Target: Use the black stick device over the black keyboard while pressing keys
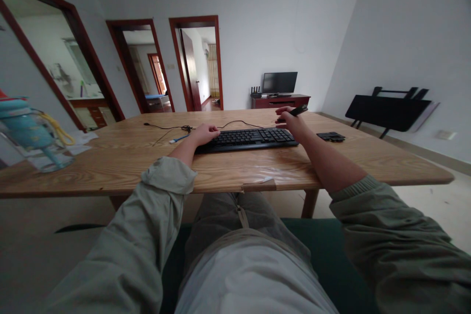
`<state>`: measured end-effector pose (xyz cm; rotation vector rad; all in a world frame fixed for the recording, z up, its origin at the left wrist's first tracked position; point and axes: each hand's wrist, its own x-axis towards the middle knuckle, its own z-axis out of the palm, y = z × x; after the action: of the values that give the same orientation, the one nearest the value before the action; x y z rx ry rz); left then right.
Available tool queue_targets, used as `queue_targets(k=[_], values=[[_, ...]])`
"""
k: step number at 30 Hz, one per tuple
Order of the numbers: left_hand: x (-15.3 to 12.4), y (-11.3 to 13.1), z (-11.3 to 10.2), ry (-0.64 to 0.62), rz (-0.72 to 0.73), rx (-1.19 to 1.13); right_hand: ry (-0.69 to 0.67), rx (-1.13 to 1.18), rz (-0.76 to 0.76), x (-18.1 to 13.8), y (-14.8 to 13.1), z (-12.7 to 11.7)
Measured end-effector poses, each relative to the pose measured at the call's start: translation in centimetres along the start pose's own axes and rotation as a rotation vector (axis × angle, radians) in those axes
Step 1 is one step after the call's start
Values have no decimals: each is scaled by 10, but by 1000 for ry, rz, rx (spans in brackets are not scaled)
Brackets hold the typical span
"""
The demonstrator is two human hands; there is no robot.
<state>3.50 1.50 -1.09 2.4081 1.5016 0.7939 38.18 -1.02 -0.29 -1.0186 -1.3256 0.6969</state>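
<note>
Bottle: a teal water bottle [25,127] with a yellow cord is standing at the far left edge of the wooden table [147,167], with white papers [83,138] lying just beside it.
Cable: a thin black cable [172,128] is trailing across the tabletop beyond my left hand and running on toward the back of the keyboard. A small blue-tipped item [179,139] is lying near it; I cannot tell what it is.
Left hand: my left hand [204,133] is resting on the table at the left end of the keyboard, knuckles up and fingers curled under. It is touching the keyboard's end, but I cannot tell whether the fingers are clasping anything.
Keyboard: the black keyboard [253,138] is lying flat near the middle of the table, between my two hands, its long side facing me.
Right hand: my right hand [289,117] is hovering over the far right corner of the keyboard and grasping a dark slim object [299,110], which is sticking out to the right past my fingers. My forearm is crossing the keyboard's right end.
Small black thing: a flat black item [330,136] is lying on the table to the right of the keyboard, apart from it.
Background: a dark television [279,82] is sitting on a red cabinet [281,101] against the back wall.
Right wall: a black folded table [386,110] is leaning there.
</note>
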Motion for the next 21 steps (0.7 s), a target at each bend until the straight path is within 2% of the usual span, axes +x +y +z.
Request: queue_targets(k=[13, 21], values=[[-1, 2, -1, 1, -11, -25, -72, -41, 103, -9, -11, 2], [0, 2, -1, -3, -13, 7, -19, -141, 41, -1, 0, -3]])
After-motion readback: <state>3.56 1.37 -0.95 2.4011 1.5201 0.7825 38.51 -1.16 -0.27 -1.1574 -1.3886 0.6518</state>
